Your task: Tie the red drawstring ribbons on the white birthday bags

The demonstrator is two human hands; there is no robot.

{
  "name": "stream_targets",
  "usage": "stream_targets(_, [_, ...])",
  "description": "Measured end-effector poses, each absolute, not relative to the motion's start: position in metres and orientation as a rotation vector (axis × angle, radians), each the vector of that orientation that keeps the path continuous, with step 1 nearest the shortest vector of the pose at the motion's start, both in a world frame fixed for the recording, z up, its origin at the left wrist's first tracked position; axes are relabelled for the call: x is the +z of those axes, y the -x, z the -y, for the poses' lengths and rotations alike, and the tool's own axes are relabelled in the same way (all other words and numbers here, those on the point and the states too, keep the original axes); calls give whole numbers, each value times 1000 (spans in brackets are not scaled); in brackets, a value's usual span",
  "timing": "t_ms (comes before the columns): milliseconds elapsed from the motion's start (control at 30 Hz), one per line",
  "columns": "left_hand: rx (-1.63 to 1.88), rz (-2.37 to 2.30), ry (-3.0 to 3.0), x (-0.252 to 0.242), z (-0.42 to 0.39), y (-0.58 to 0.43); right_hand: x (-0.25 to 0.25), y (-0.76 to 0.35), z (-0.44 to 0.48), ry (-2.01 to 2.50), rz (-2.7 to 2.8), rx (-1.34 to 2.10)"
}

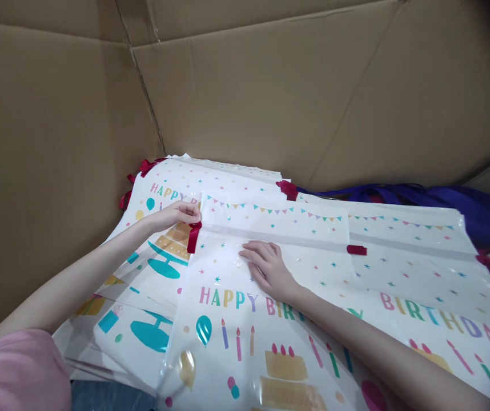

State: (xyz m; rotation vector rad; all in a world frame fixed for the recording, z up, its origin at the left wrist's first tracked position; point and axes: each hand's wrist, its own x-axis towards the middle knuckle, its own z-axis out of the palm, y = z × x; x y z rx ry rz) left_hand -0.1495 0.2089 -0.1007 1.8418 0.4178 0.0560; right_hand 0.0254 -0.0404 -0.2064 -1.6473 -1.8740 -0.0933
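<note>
"What do you see, looking down from the worker's head?"

"Two bare hands on a big birthday sheet [257,319]. It lies flat, with the picture up, on top of other sheets [142,297]."

"What is the left hand [188,212] doing?"

"Its fingers are pinched tight. They have the red ribbon [194,237] at the left side of the sheet, up near the top."

"And the right hand [268,268]?"

"That one is open, palm down, with the fingers a bit bent and apart. It rests on the sheet, just above the words. It has hold of nothing."

"Is there more ribbon?"

"Yes. A little red tab [357,250] is by the sheet's right edge. No hand is on it. There are red bows [144,167] on the far left pile, and blue straps [399,194] at the back."

"So how far along is it?"

"I'd say the middle. The sheet is laid out and looks nearly smooth. The left side looks not quite done, because the fingers are on that ribbon."

"How many are left?"

"I can't tell. Lots of sheets lie about, by the tall cardboard walls [249,85], but I can't see which ones are finished."
</note>
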Motion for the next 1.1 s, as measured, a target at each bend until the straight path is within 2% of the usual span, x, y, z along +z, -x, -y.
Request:
stream_targets(500, [-27,-340,-2011,-95,-200,150,-206,-26,39,1646,1880,-97])
stream_targets(900, [-130,-285,-2578,-98,-213,153,-207,-26,40,1648,1885,-91])
stream_targets(1100, [-167,-289,-2519,-100,-222,156,-207,-27,40,1647,1885,-93])
